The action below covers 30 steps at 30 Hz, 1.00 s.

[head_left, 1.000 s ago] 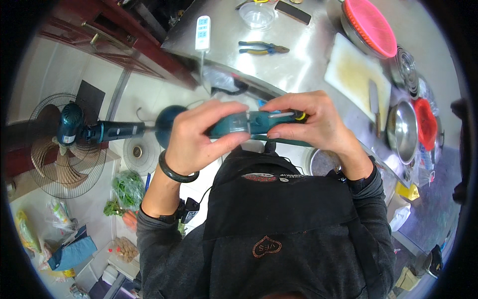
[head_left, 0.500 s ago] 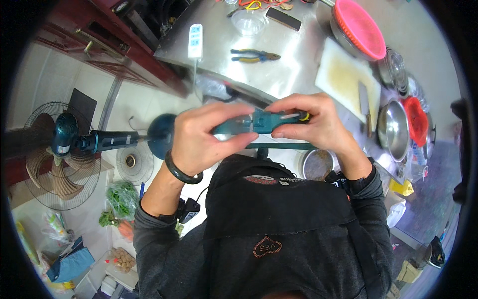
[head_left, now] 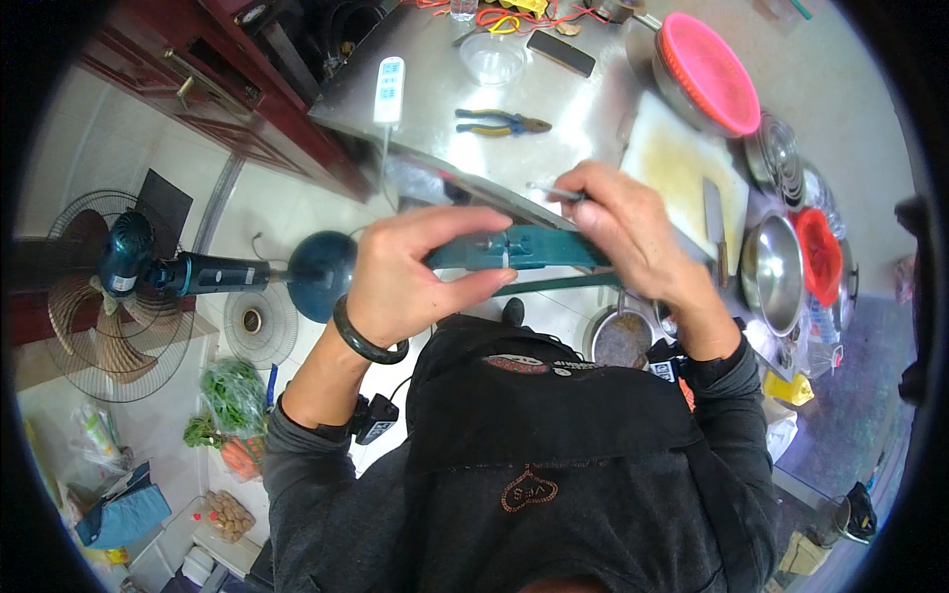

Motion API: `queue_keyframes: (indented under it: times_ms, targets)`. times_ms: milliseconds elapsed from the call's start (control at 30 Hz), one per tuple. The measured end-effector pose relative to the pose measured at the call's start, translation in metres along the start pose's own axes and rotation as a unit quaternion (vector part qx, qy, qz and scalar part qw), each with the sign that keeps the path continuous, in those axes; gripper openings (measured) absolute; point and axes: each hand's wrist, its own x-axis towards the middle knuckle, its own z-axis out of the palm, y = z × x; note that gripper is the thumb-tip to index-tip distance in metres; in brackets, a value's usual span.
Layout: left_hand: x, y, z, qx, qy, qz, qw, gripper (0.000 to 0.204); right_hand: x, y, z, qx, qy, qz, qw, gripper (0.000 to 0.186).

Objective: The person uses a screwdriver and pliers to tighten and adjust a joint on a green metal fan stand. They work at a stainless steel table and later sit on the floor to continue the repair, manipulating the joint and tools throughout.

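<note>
Pinches a green gadget (head_left: pixel 554 249) just off the middle, toward one o'clock, in the left hand (head_left: pixel 393 265), thumb and fingertips closed on opposite edges of the clear end (head_left: pixel 467 253). Holds in the right hand (head_left: pixel 638 237), at two o'clock, a thin metal rod (head_left: pixel 555 190) (perhaps a screwdriver, too covered by the grip to be sure), caught between thumb and bent forefinger, tip aimed toward ten and apart from the gadget. Cannot tell how the lower right fingers lie, nor whether touching the gadget's right end.

Looks, as a judgement, partway along: has gadget and rod both in hand, clear end and green body meeting at a seam (head_left: pixel 508 248) beside the left fingertips. Cannot tell what is loosened or fixed there, nor how much is left. Has also a green strip (head_left: pixel 563 284) just below the gadget, perhaps part of it.

Has pliers (head_left: pixel 502 123) lying unheld on the steel table (head_left: pixel 583 124) at twelve, a power strip (head_left: pixel 389 91) at eleven, a knife (head_left: pixel 715 222) toward three, and a standing fan (head_left: pixel 124 252) at nine.
</note>
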Motion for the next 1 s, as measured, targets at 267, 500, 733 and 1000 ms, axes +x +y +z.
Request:
queue_keyframes:
  times_ms: [267,500,733,1000]
  targets:
    - [0.003,0.009,0.003,-0.017,0.022,-0.029,0.999,0.048,0.0,-0.037,-0.045,-0.215,-0.035,-0.105,0.97,0.018]
    - [0.009,0.008,0.003,-0.024,0.024,0.025,0.999,0.047,-0.005,-0.036,-0.052,-0.188,-0.022,-0.098,0.977,0.026]
    - [0.012,0.006,-0.001,-0.054,0.028,0.036,0.998,0.045,0.0,-0.035,-0.05,-0.13,-0.002,-0.138,0.982,0.017]
    - [0.017,0.005,-0.006,-0.043,0.038,0.057,0.997,0.044,0.009,-0.033,-0.051,-0.111,0.008,-0.161,0.981,0.016]
